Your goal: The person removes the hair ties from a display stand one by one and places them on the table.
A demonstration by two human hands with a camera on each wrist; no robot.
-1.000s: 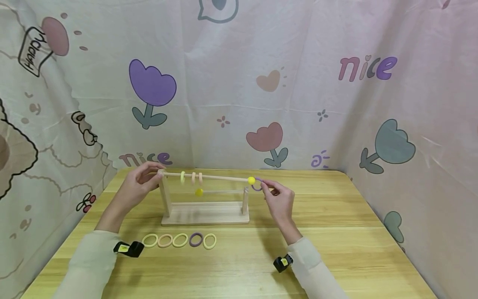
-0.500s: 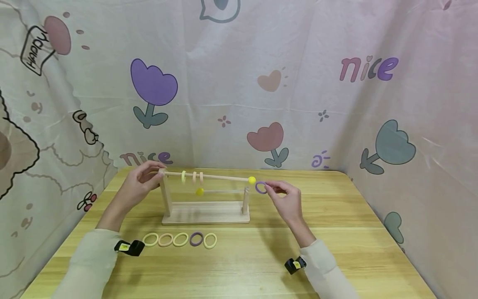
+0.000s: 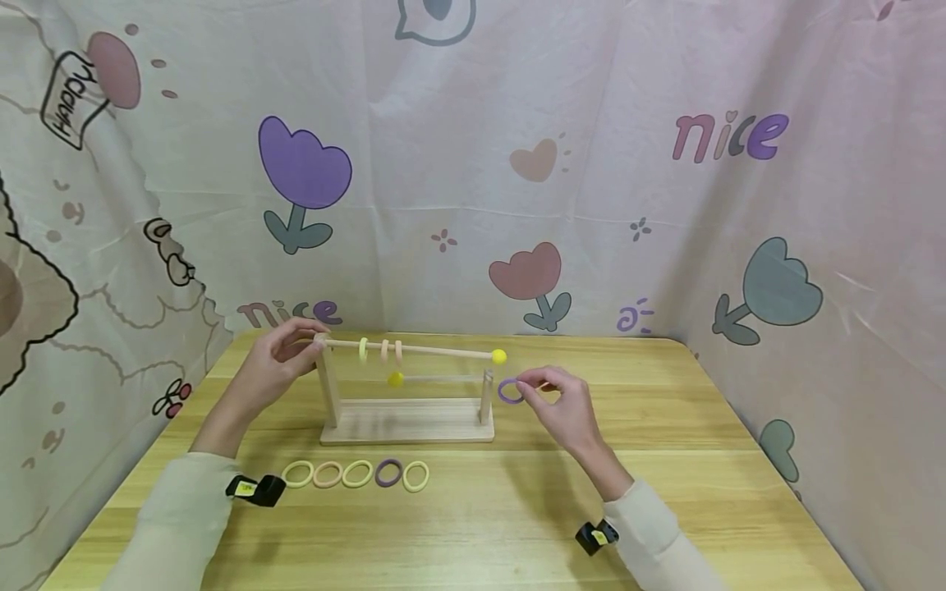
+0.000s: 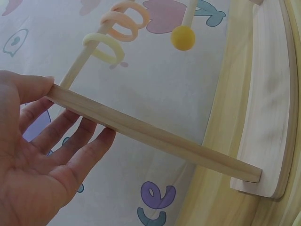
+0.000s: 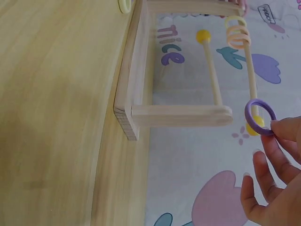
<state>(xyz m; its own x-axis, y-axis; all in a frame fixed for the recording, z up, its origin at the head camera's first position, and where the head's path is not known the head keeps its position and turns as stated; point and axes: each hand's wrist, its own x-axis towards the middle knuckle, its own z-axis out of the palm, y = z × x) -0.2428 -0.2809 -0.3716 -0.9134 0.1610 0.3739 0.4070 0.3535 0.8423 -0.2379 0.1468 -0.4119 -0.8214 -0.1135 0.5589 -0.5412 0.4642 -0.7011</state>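
My left hand [image 3: 269, 365] holds the top of the left post [image 4: 155, 134] of a wooden stand, thumb on one side and fingertips on the other. From that post a rod [image 3: 447, 352] reaches right to a yellow ball [image 3: 499, 356] at its free end. A yellow-green ring [image 4: 114, 57] and two peach rings hang on the rod near the post. My right hand [image 3: 567, 410] pinches a purple ring [image 5: 248, 117] between thumb and forefinger. In the head view, the ring is off the rod, below and right of the ball.
A lower rod with another yellow ball [image 3: 396, 379] extends left from the right post [image 3: 486, 398]. The stand's base [image 3: 406, 423] rests on the wooden table [image 3: 480, 525]. Before it lie several loose rings in a row, including a purple one [image 3: 378, 473]. A printed cloth [image 3: 443, 164] hangs behind.
My right hand has drawn the purple ring away from the yellow ball, first rightward, then down and slightly left. My left hand stays at the post.
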